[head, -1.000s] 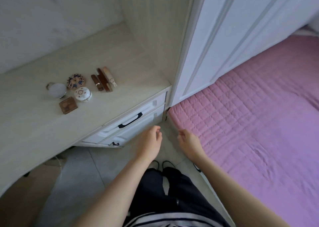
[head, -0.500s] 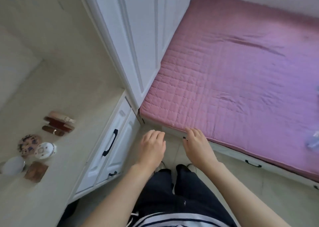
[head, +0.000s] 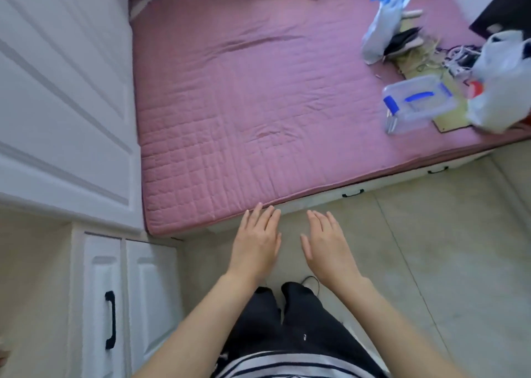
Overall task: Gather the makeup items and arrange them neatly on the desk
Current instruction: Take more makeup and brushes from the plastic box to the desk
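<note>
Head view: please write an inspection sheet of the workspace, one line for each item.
Surface: desk at lower left, only a pale strip visible.
Job's things: nothing seen clearly.
Clutter: clear box, white bag, silver pouch and blurred small things lie on pink bed.
Grippers: left hand and right hand open, holding nothing.
Cables: tangled cords on bed.
Surroundings: white wardrobe, drawers, tiled floor.

Both hands out flat, palms down, holding nothing: left hand, right hand, over the floor by the pink bed. Clear plastic box and white bag on the bed's far right. White drawers at left.
</note>
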Demonstrator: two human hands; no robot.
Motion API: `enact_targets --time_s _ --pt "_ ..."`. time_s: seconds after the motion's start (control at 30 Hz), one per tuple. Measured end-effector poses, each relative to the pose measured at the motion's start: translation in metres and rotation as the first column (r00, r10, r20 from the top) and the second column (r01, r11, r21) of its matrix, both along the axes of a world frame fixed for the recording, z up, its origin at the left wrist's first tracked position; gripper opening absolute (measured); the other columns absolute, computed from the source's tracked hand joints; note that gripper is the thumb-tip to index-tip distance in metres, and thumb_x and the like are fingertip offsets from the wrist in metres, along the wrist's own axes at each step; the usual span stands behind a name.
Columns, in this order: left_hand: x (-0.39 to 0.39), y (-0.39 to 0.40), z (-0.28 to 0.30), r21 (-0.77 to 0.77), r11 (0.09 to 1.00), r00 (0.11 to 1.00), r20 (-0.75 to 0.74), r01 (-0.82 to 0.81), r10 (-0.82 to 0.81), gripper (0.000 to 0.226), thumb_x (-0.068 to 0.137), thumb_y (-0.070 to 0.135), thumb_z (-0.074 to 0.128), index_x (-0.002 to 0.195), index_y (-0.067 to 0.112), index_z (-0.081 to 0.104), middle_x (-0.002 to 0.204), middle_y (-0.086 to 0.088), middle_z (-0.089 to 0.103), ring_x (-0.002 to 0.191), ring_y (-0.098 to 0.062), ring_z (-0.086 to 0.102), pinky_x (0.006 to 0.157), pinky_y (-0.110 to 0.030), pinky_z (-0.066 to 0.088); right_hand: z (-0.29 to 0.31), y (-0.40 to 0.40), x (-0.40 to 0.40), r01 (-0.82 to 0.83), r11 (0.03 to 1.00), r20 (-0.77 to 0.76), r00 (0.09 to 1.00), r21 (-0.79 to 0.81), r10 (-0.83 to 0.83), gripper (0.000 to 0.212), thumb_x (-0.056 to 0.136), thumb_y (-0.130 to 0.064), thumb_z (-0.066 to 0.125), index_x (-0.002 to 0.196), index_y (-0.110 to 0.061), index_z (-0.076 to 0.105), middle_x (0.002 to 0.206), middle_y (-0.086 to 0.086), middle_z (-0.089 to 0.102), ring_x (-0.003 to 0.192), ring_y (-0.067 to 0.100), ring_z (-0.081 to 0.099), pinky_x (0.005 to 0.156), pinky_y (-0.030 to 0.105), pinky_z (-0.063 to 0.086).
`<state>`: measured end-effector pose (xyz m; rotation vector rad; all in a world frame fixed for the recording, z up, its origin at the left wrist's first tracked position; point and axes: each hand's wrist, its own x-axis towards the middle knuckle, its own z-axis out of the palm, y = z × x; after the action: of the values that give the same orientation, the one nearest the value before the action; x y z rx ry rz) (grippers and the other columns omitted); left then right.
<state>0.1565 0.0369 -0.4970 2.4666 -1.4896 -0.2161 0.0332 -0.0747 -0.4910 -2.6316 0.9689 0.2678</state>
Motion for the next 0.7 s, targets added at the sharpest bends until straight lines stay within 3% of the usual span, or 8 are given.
enact_targets --time_s 0.23,0.4,0.7 --pt "-0.074 -0.089 0.006 -0.06 0.991 0.993 -0.017 0.119 -0.12 0.045 0.084 0.02 0.054 0.127 0.008 0.059 0.13 -0.006 0.06 0.127 -0.027 0.051 0.109 -0.046 0.036 0.016 -0.053 -0.096 0.258 0.966 0.062 0.964 0.01 -0.258 0.056 0.093 -0.025 0.056 0.139 0.001 0.041 0.14 0.018 0.047 0.137 0.041 0.033 0.112 0.049 0.032" --pt "-0.13 -0.144 0.006 -0.092 0.969 0.971 -0.043 0.231 -0.236 0.043 0.084 0.013 0.066 0.126 0.008 0.059 0.129 -0.006 0.061 0.126 -0.027 0.051 0.109 -0.045 0.037 0.024 -0.094 -0.162 0.386 0.922 0.054 0.92 0.033 -0.388 0.058 0.099 -0.03 0.042 0.148 -0.003 0.027 0.152 0.013 0.032 0.144 0.032 0.021 0.118 0.042 0.022" --pt "-0.187 -0.239 0.008 0.003 0.873 0.872 -0.046 0.487 -0.486 0.045 0.088 0.016 0.061 0.131 0.007 0.053 0.135 -0.008 0.056 0.132 -0.029 0.045 0.107 -0.048 0.039 0.024 -0.149 -0.239 0.605 0.792 0.072 0.789 0.085 -0.611 0.059 0.102 -0.032 0.035 0.15 -0.003 0.018 0.156 0.011 0.024 0.147 0.027 0.009 0.12 0.035 0.014"
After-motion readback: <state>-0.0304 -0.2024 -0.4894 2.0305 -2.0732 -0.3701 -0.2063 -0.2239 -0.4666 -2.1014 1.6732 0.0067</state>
